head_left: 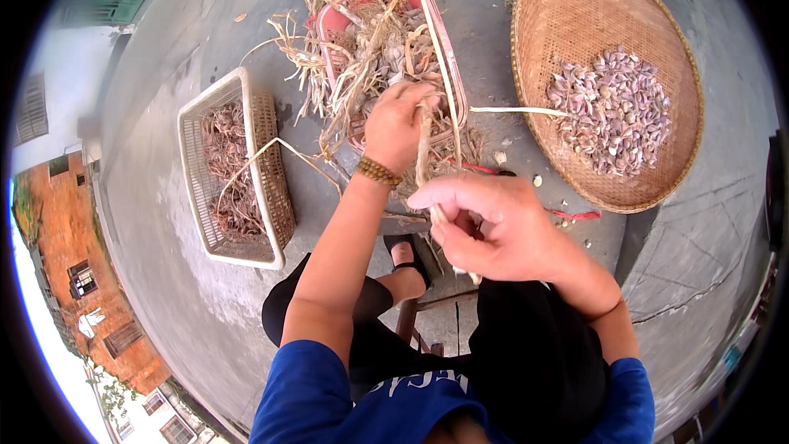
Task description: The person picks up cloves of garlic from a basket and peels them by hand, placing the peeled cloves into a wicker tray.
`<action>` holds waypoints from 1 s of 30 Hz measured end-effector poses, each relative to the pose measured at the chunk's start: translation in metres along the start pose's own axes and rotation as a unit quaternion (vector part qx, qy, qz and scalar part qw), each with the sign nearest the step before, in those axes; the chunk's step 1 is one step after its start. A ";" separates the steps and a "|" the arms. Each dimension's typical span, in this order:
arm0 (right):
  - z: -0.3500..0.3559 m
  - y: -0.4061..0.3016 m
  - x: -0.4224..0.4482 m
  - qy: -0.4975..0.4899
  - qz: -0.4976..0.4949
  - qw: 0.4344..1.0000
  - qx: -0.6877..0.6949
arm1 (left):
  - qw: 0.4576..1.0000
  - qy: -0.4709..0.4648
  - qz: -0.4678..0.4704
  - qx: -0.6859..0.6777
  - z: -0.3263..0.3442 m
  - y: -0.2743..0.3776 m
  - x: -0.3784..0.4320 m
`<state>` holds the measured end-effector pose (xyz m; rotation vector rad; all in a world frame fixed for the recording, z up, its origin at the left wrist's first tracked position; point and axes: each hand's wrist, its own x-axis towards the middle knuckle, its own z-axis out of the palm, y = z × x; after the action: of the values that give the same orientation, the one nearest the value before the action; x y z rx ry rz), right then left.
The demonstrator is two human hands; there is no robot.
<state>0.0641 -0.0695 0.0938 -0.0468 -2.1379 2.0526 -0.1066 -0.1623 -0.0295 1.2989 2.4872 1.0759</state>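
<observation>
My left hand (399, 126), with a beaded bracelet (378, 171) at the wrist, is curled at the near side of a pink plastic basket (453, 74). Its fingers close around a dried garlic stalk (423, 157) that hangs toward me. Just below, over my lap, my right hand (499, 225) pinches a pale dry piece of stalk between thumb and fingers; part of it is hidden by the palm. Dried garlic bulbs with stalks (376, 68) fill the pink basket, and several stalks droop over its left and far rims.
To the right, a round woven bamboo tray (622, 6) holds loose purple garlic cloves (610, 111). A white plastic basket (246, 117) at left contains reddish-brown dry material (231, 166). Skins, cloves and a red strap (573, 215) lie on the concrete floor (148, 154). A wooden stool (407, 320) is beneath me.
</observation>
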 end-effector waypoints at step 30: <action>-0.037 0.101 0.098 0.196 0.096 0.975 -0.030 | 0.950 0.055 -0.239 -0.194 -0.145 0.023 -0.042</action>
<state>-0.0366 -0.0144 0.0052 -0.6342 -2.0071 1.8740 -0.1265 -0.2629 0.0835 0.5038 2.3125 1.4246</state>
